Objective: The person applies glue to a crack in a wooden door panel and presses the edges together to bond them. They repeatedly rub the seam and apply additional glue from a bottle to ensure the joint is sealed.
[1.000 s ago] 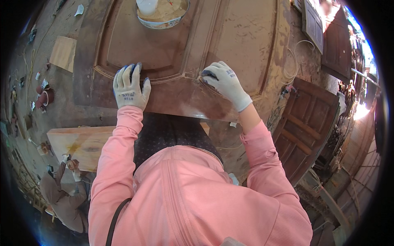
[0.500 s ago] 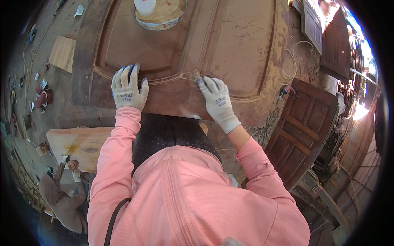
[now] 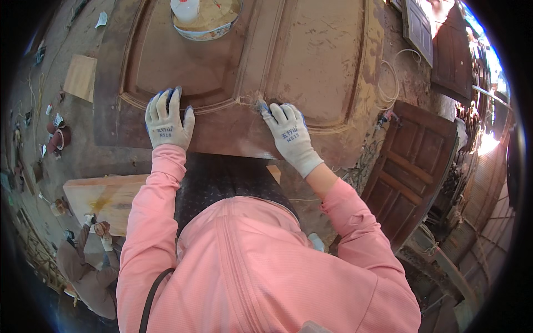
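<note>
A large brown panelled wooden door point(image 3: 222, 130) lies flat in front of me, with raised mouldings around its panels and a worn, dusty surface. My left hand point(image 3: 169, 122), in a white glove with blue fingertips, rests on the door's near part, fingers stretched over the curved moulding. In a matching glove, my right hand point(image 3: 291, 130) presses its bent fingers onto the moulding joint between the two panels. Something small and pale brown shows at those fingertips; what it is, I cannot make out. A round tin point(image 3: 208, 34) with a white cup point(image 3: 185, 10) in it stands on the left panel.
At lower left a person point(image 3: 89, 266) in gloves works over a pale wooden slab point(image 3: 105, 194). A dark door point(image 3: 411, 161) leans at right, with more doors point(image 3: 452, 53) beyond. A light board point(image 3: 81, 76) and a looped hose point(image 3: 388, 83) lie on the ground.
The view has shifted slightly, so the door and tin sit a little farther left. My right fingers have moved slightly along the moulding joint; my left hand stays on the door.
</note>
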`<act>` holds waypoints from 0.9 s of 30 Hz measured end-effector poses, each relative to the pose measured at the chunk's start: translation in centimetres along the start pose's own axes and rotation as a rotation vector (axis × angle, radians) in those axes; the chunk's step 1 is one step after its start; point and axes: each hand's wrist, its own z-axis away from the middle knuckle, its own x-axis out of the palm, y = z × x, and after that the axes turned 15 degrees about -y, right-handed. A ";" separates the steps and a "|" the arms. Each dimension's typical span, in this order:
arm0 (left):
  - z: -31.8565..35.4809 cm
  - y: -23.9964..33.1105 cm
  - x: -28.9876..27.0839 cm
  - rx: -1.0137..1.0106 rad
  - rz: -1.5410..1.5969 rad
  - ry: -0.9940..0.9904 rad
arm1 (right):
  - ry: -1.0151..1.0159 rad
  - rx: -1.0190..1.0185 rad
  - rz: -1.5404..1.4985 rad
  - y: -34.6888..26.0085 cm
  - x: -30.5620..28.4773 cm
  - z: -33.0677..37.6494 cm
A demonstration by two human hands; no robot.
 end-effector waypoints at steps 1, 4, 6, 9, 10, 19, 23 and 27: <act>0.0 -0.1 0.0 0.002 0.003 0.000 | 0.047 -0.019 0.017 0.2 0.1 0.3; 0.0 0.0 0.1 -0.002 0.006 0.002 | 0.055 -0.064 -0.012 0.7 0.0 0.6; 0.0 0.0 0.1 -0.004 0.000 0.007 | 0.081 -0.039 -0.089 0.8 0.0 0.2; -0.1 0.1 0.1 0.007 0.009 0.013 | 0.118 0.024 -0.242 0.9 -0.5 -1.0; 0.0 0.0 0.1 0.005 0.008 0.014 | 0.129 0.050 -0.300 0.8 -0.7 -1.2; 0.0 0.1 0.0 -0.006 0.002 0.008 | 0.067 -0.022 -0.272 0.4 -1.0 -0.7; 0.1 0.0 0.1 0.000 0.005 0.023 | 0.089 0.072 -0.276 -0.3 -0.5 1.3; -0.1 0.0 0.0 0.012 0.006 0.033 | 0.178 0.063 -0.139 -1.2 1.3 1.4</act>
